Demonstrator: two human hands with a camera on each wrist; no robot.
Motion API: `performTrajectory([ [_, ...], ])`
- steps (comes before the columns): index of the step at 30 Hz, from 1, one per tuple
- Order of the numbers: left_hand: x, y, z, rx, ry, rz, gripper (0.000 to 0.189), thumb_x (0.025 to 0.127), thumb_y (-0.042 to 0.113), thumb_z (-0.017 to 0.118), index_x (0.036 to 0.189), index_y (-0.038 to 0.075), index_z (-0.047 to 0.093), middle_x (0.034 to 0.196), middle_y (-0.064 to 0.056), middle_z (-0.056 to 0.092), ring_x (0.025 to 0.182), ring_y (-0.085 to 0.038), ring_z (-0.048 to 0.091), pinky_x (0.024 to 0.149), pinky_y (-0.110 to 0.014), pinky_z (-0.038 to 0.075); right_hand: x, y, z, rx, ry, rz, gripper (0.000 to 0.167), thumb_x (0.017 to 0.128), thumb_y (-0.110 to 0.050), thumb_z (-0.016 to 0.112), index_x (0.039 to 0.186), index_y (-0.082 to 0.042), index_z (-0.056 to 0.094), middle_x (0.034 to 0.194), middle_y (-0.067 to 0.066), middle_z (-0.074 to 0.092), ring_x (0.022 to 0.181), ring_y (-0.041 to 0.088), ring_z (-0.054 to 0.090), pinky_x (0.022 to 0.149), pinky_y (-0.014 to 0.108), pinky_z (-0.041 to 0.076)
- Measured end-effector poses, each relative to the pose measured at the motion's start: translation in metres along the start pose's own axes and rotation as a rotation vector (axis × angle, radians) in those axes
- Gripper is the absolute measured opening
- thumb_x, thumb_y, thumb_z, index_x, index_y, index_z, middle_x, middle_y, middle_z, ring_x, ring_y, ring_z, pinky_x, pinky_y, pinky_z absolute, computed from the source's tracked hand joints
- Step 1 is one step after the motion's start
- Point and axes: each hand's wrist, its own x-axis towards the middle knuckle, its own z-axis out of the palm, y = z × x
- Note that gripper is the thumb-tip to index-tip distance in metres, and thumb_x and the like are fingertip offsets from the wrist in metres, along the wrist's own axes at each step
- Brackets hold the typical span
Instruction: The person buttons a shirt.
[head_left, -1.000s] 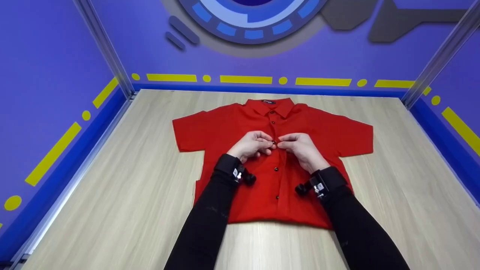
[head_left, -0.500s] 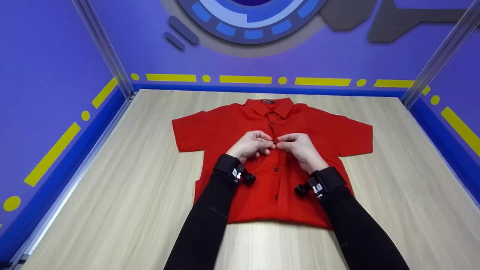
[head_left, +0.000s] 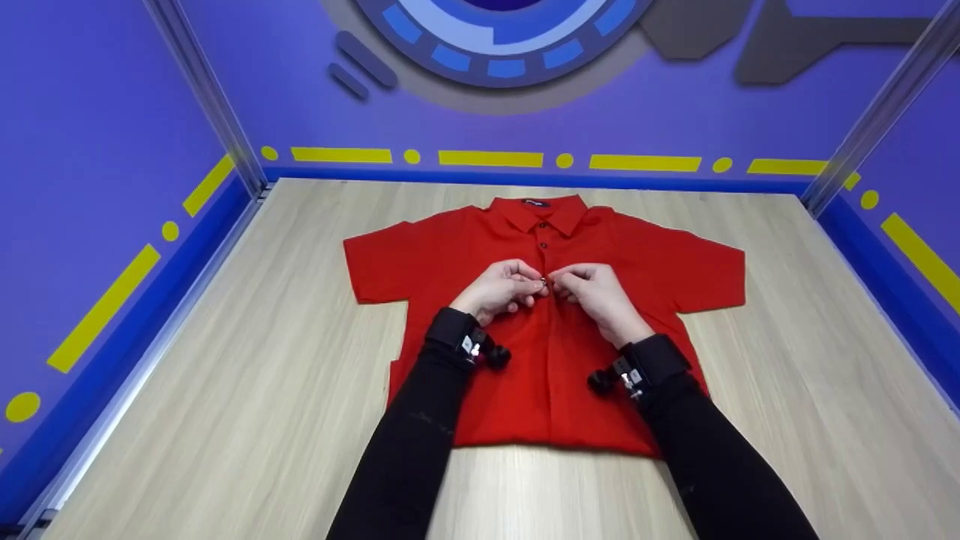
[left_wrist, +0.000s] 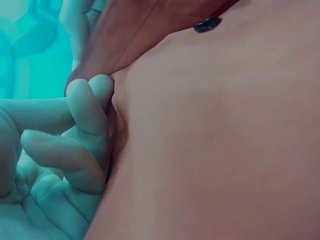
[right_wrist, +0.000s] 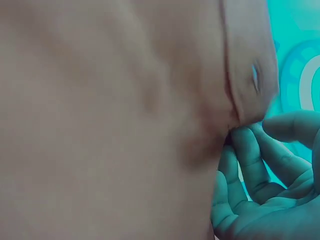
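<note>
While left hand (head_left: 501, 289) and right hand (head_left: 596, 294) pinch red short-sleeved shirt (head_left: 525, 390), only right wrist view shows buttonhole (right_wrist: 256, 78); left wrist view shows black button (left_wrist: 207, 24).

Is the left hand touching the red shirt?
Touching: the left wrist view shows the left hand with its fingertips against the red shirt.

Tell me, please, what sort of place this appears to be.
Probably a small purpose-built recording booth: printed blue-purple panels stand round three sides of a pale wood-grain table, with metal posts at the far corners.
</note>
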Motion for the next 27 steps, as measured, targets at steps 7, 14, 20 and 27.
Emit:
performTrajectory([
  [7,-0.0008,0.0013,0.0003,0.019,-0.013,0.003,0.022,0.091,0.010,0.066,0.110,0.005,0.056,0.093,-0.007,0.072,0.063,-0.011,0.058,0.045,-0.019,0.035,-0.0054,-0.0080,0.0002,0.010,-0.019,0.003,0.026,0.095,-0.019,0.061,0.113,-0.002,0.070,0.110,0.020,0.066,0.098,0.032,0.060,0.089,0.039,0.050],
  [14,0.0007,0.0013,0.0007,0.038,-0.029,0.024,0.026,0.091,0.010,0.066,0.113,0.007,0.052,0.095,-0.008,0.072,0.062,-0.012,0.056,0.042,-0.019,0.033,0.0006,0.0012,0.0042,-0.024,0.031,-0.023,0.020,0.093,-0.019,0.065,0.108,-0.007,0.071,0.099,0.009,0.066,0.084,0.020,0.059,0.073,0.028,0.051],
  [20,0.0012,0.0020,0.0043,0.086,-0.010,0.056,0.023,0.091,0.012,0.066,0.110,0.010,0.053,0.094,-0.006,0.072,0.061,-0.012,0.055,0.040,-0.019,0.029,0.0032,-0.0012,0.0047,-0.026,-0.012,0.004,0.025,0.098,-0.020,0.058,0.114,-0.002,0.063,0.099,0.010,0.059,0.082,0.019,0.055,0.067,0.026,0.049],
  [27,0.0021,0.0023,0.0071,0.114,-0.017,0.089,0.025,0.091,0.011,0.067,0.110,0.006,0.051,0.086,-0.005,0.067,0.062,-0.016,0.056,0.040,-0.020,0.028,0.0021,-0.0013,0.0045,-0.072,-0.087,0.017,0.029,0.101,-0.024,0.051,0.118,0.000,0.054,0.099,0.013,0.055,0.079,0.024,0.051,0.066,0.027,0.045],
])
